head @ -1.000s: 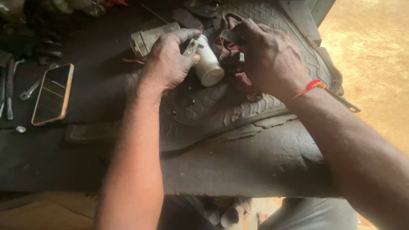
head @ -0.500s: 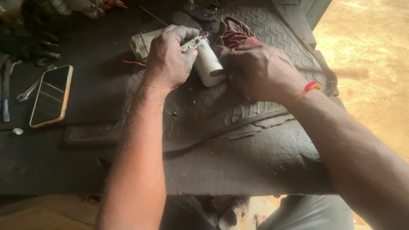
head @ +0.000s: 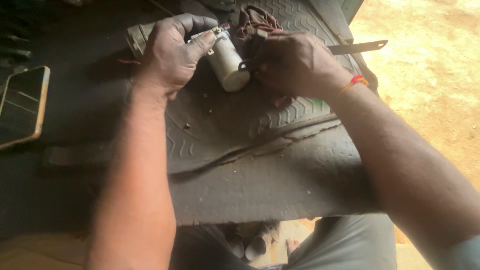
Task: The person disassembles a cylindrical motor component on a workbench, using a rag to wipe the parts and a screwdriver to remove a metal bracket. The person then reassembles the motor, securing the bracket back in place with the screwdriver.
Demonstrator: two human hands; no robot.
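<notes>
Head view: left hand [head: 172,55] wraps its grip around the terminal end of a white cylinder [head: 227,62], steadying it tilted above the ribbed rubber mat [head: 210,135]. Right hand [head: 295,65] pinches a thin metal tool [head: 357,47] against the cylinder's side, beside a dark red rag [head: 255,20]. A phone [head: 22,105] lies apart on the surface [head: 260,185].

Phone [head: 22,107] cut by the left edge; cylinder's [head: 227,62] top end under the left hand [head: 172,55].
</notes>
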